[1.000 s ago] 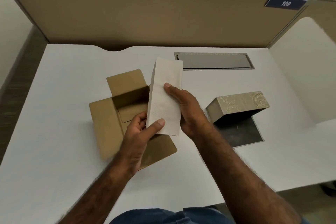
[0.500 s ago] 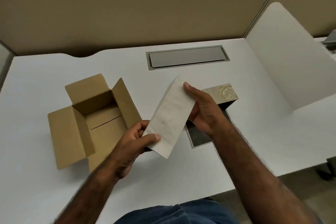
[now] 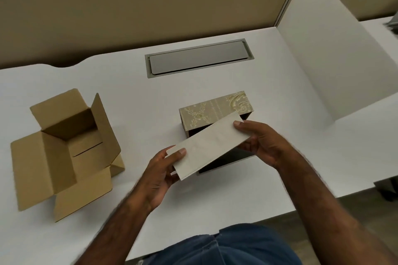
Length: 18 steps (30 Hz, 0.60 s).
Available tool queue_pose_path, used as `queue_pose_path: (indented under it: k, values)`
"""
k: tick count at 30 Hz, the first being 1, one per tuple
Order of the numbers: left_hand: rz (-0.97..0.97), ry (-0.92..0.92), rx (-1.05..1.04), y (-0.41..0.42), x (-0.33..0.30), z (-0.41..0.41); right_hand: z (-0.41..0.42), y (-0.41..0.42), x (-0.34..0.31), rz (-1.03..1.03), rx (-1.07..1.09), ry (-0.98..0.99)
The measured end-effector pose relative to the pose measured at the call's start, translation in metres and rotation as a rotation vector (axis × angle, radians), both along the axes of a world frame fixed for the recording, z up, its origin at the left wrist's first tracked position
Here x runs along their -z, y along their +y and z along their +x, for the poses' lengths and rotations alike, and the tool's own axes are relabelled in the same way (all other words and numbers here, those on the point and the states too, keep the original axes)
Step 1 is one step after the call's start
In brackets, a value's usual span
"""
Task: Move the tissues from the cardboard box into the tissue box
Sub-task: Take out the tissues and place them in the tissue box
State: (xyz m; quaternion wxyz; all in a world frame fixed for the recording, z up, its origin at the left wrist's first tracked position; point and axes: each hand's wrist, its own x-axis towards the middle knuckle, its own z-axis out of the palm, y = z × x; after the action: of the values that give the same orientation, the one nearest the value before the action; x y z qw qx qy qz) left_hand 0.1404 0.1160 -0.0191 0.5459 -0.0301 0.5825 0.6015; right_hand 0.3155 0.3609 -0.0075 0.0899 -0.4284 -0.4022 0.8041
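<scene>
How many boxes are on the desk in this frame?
2. The open cardboard box sits at the left; the patterned tissue box lies right of centre, partly hidden behind the tissue stack.

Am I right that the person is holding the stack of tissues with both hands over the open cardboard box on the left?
Not quite. The head view shows both hands, left hand and right hand, holding the stack of tissues over the patterned tissue box, not the open cardboard box, which sits apart on the left.

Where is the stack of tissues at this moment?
In the head view, the tissues are right of centre, held between both hands above the tissue box.
</scene>
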Motion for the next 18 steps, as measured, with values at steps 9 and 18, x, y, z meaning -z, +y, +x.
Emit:
queue_pose_path:
  k: [9, 18]
  values:
    - [-0.152, 0.03, -0.03, 0.055, 0.04, 0.034, 0.03, 0.04, 0.06, 0.038, -0.05, -0.185]
    - [-0.229, 0.152, -0.048, 0.073, 0.062, 0.038, 0.035, 0.05, 0.076, 0.134, -0.13, -0.258]
